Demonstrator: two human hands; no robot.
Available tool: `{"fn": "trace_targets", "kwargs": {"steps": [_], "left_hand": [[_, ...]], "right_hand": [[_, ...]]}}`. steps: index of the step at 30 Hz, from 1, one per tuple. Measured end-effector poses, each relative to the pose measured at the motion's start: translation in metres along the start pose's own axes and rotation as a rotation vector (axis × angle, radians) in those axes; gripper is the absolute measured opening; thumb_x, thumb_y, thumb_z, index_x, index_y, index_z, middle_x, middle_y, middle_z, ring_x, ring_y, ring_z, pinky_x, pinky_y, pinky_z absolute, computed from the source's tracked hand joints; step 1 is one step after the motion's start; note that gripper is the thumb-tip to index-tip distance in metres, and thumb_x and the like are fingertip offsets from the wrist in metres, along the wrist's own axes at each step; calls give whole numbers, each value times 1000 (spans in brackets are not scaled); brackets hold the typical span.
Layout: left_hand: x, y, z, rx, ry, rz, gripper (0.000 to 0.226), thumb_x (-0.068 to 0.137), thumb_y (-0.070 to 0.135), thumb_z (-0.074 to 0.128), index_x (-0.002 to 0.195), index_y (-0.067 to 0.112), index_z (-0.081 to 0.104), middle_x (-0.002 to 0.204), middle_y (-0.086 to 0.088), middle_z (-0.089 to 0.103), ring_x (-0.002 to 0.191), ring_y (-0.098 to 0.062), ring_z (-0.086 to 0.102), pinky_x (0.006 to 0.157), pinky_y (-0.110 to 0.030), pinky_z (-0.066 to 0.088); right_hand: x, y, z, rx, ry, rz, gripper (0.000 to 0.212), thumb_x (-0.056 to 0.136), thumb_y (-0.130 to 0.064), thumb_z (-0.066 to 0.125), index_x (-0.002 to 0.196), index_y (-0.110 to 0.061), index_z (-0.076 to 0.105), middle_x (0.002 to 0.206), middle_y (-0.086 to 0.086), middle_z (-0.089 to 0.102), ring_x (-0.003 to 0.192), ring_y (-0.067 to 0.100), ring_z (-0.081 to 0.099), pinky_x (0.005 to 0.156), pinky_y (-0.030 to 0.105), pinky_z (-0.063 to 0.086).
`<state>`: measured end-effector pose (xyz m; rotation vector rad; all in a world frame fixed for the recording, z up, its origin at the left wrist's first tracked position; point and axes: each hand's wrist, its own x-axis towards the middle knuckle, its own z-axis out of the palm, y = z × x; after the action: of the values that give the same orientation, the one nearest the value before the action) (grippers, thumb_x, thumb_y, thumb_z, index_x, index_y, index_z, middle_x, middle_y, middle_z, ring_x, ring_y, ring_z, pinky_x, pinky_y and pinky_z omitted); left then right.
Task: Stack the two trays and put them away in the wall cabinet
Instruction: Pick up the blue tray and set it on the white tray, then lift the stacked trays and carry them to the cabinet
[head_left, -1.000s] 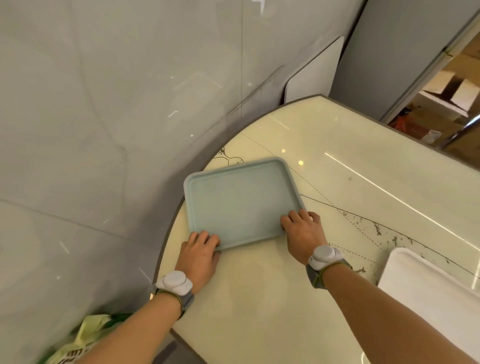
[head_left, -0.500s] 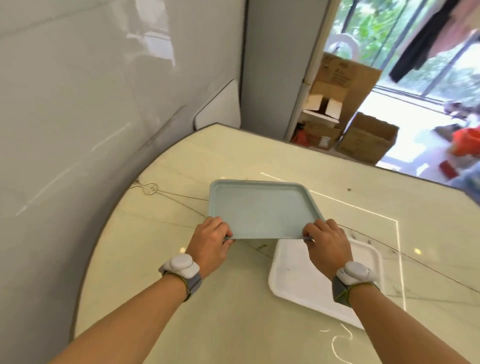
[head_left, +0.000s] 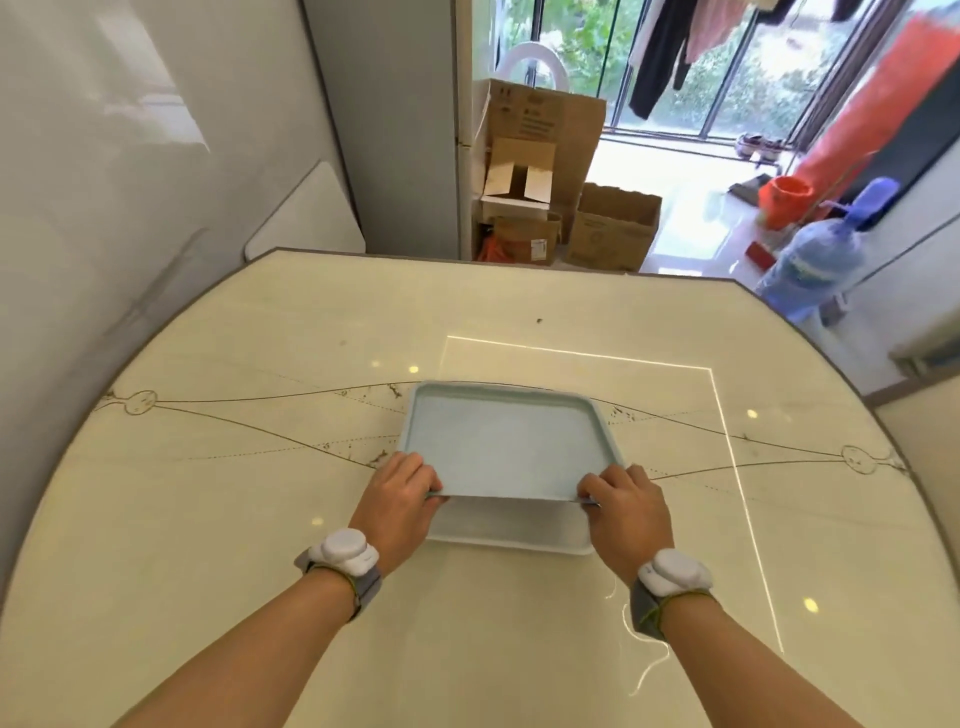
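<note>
I hold a pale blue rectangular tray (head_left: 504, 441) by its near edge, over the middle of the table. My left hand (head_left: 402, 496) grips the near-left corner and my right hand (head_left: 626, 506) grips the near-right corner. Directly beneath it lies a white tray (head_left: 509, 530); only its near strip shows below the blue tray's edge. The blue tray's near edge is slightly above the white one; whether its far edge touches I cannot tell. No wall cabinet is in view.
The cream marble table (head_left: 260, 519) has a rounded edge, with a grey wall (head_left: 130, 208) close on the left. Beyond the far edge stand cardboard boxes (head_left: 545, 176) and a blue water bottle (head_left: 815, 260) on the floor.
The blue tray was lifted from the table's left side and carried right, and now sits over the white tray. The view swung from the wall toward the room.
</note>
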<state>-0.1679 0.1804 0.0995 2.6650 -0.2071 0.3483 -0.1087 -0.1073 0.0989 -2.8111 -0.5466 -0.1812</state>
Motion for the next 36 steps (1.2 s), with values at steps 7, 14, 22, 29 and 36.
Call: {"fn": "trace_targets", "kwargs": {"steps": [7, 14, 22, 29, 36], "left_hand": [[-19, -11, 3, 35, -98, -143, 19, 74, 4, 80, 77, 3, 61, 80, -9, 60, 81, -29, 55, 61, -42, 50], [-32, -26, 26, 69, -268, -201, 13, 75, 7, 77, 80, 6, 65, 86, -9, 63, 84, -34, 60, 60, -40, 48], [-36, -45, 35, 32, -428, -267, 18, 90, 24, 63, 105, 14, 66, 108, -3, 65, 107, -25, 56, 83, -36, 44], [-24, -59, 26, -71, -255, -484, 40, 81, -3, 63, 120, 8, 62, 126, -12, 55, 121, -32, 47, 94, -37, 45], [7, -58, 26, -320, -381, -908, 42, 89, 17, 57, 131, 9, 56, 119, -15, 68, 107, -36, 63, 88, -39, 51]], "right_hand": [[-5, -19, 15, -26, -57, 21, 23, 58, 1, 75, 70, -16, 65, 65, 5, 58, 62, 31, 53, 58, 35, 43], [-23, -18, 37, -77, -270, 81, 28, 58, -10, 80, 80, -16, 64, 73, 5, 61, 69, 32, 57, 64, 39, 47], [-24, -12, 58, -35, -375, 122, 21, 85, -26, 57, 103, -18, 66, 95, 7, 65, 92, 35, 56, 78, 41, 46], [4, 3, 59, 301, -225, 688, 38, 85, -8, 52, 124, -12, 52, 123, 18, 52, 108, 39, 50, 87, 46, 48], [6, -4, 54, 536, -330, 1001, 39, 91, -18, 50, 129, -11, 48, 122, 18, 60, 105, 37, 59, 85, 40, 50]]}}
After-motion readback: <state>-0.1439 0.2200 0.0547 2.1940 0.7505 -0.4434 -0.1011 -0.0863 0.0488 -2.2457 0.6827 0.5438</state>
